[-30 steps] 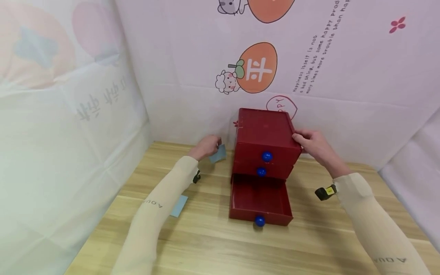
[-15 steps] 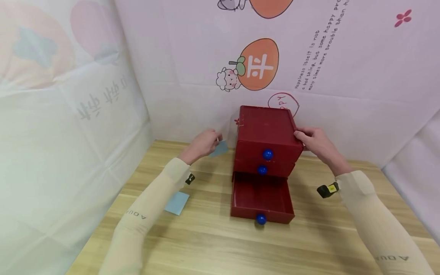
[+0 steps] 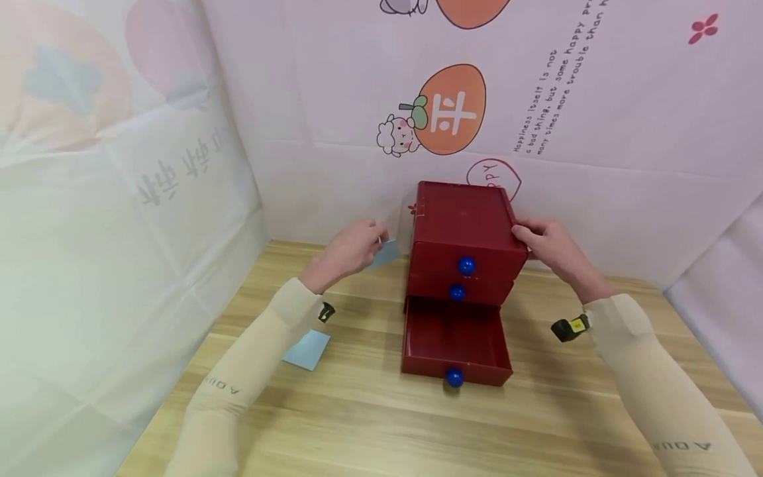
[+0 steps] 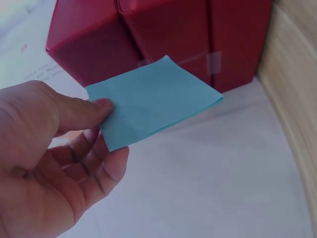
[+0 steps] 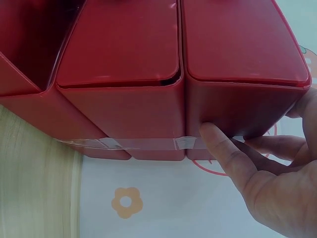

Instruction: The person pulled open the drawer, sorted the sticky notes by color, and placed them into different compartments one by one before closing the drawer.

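My left hand (image 3: 353, 246) pinches a light-blue square of paper (image 4: 148, 104) between thumb and fingers. Two layers show along the paper's lower edge in the left wrist view. It is held beside the left side of a dark red drawer cabinet (image 3: 461, 215). At the cabinet's upper right edge is my right hand (image 3: 556, 245), its thumb over the top edge. One fingertip rests flat against the cabinet's side in the right wrist view, and the other fingers are partly hidden. The bottom drawer (image 3: 456, 344) is pulled out, with nothing in it; the two drawers above are in.
A second light-blue square of paper (image 3: 308, 350) lies on the wooden table (image 3: 357, 424) beside my left sleeve (image 3: 238, 371). Blue round knobs mark the drawer fronts. Printed white cloth (image 3: 334, 179) hangs close behind the cabinet and along the left side.
My left forearm has swung left, uncovering more of the paper on the table. The left hand has risen slightly with its paper. The right hand stays at the cabinet; the view shifts a little.
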Tool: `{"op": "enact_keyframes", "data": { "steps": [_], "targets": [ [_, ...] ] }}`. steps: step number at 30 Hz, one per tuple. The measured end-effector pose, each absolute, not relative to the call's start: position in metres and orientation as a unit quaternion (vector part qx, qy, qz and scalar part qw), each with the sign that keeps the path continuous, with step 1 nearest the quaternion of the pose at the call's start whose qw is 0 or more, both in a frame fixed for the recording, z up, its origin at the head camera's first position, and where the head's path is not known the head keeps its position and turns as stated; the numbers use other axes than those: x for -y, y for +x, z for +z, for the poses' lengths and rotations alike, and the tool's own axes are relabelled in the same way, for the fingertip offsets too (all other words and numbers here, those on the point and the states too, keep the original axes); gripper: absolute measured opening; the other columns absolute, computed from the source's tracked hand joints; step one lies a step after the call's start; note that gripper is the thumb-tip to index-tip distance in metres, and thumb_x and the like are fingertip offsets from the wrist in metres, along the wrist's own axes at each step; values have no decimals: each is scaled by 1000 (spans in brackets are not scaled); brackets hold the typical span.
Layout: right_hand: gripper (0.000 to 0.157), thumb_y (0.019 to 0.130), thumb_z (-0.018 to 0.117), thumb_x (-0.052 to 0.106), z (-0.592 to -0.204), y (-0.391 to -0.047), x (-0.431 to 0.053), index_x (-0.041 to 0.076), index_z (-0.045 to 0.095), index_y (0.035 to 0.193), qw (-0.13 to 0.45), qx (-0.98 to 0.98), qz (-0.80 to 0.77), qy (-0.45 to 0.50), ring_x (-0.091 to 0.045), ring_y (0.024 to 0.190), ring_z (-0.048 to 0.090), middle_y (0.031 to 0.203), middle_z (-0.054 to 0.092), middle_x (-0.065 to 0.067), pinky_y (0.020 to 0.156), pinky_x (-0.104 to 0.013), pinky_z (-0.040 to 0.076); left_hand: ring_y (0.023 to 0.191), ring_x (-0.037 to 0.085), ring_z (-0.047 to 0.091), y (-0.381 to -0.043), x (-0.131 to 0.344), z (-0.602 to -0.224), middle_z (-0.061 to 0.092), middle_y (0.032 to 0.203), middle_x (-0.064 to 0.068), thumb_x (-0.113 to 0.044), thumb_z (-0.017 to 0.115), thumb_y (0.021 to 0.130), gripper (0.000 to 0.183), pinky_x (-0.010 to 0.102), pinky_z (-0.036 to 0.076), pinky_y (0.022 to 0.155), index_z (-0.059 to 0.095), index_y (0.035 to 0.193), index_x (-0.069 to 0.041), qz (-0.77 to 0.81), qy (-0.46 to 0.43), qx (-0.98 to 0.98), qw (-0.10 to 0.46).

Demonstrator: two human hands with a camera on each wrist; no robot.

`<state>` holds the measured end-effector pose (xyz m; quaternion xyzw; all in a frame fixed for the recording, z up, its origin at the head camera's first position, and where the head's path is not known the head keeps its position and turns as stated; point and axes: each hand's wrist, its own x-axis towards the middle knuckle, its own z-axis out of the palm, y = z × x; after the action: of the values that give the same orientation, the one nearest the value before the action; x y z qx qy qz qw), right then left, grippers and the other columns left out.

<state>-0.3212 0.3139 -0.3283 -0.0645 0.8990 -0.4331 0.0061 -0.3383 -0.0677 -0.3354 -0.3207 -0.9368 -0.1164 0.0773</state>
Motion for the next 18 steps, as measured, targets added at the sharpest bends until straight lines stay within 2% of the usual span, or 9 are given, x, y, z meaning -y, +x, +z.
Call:
{"op": "enact_keyframes", "data": {
  "steps": [7,18],
  "targets": [
    [57,102,48,39,-328,-320,-314,-2,47,142,2,-901,-430,-63,5,80,62,128,59,-25,71,-19,58,81,18,58,-321,69,-331,65,99,7,-8,60,96,13,26,53,71,67,107,-7,-105,-345,927,103],
    [56,103,46,38,-329,-322,-315,-2,46,143,0,-898,-435,-68,5,80,63,128,57,-25,71,-19,58,82,18,60,-291,70,-328,64,98,7,-5,61,95,13,25,53,74,66,107,-7,-93,-389,906,137]
  ]
}}
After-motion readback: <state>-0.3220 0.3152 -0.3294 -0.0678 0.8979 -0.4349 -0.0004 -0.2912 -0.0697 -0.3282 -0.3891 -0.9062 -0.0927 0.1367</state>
